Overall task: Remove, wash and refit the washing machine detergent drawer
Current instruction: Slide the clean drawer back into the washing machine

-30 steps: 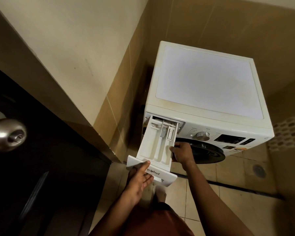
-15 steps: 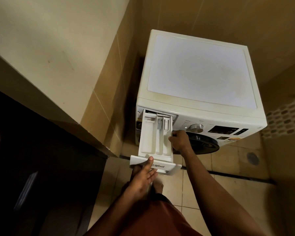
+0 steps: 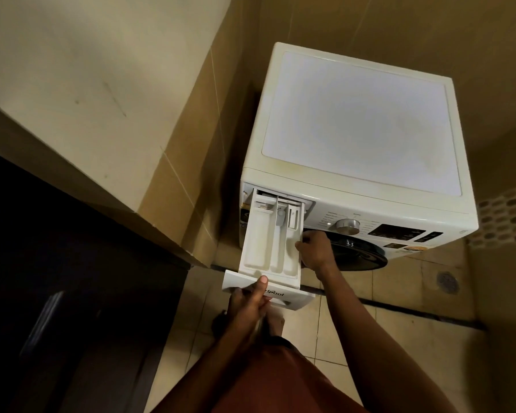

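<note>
The detergent drawer (image 3: 268,242) sticks far out of its slot at the left end of the washing machine (image 3: 361,120) front, near the middle of the frame, with its far end at the mouth of the slot. The left grip (image 3: 249,302) is clasped on the drawer's front panel from below, thumb laid on the panel's top edge and fingers tucked underneath. The right grip (image 3: 315,248) is at the drawer's right side wall, fingers curled against that wall and holding it about halfway along.

The left grip covers the start of the lettering on the panel. The right grip and forearm hide part of the dark round door (image 3: 358,251) under the control dial (image 3: 347,226). The panel print is too small to read.

The drawer has three long channels: a wide one on the left, a narrow one in the middle, another on the right. Small white and grey inserts sit at their far ends. Whether any powder or residue lies in them I cannot make out.

A floor drain (image 3: 447,282) shows at the right on the tiled floor (image 3: 399,338).
</note>
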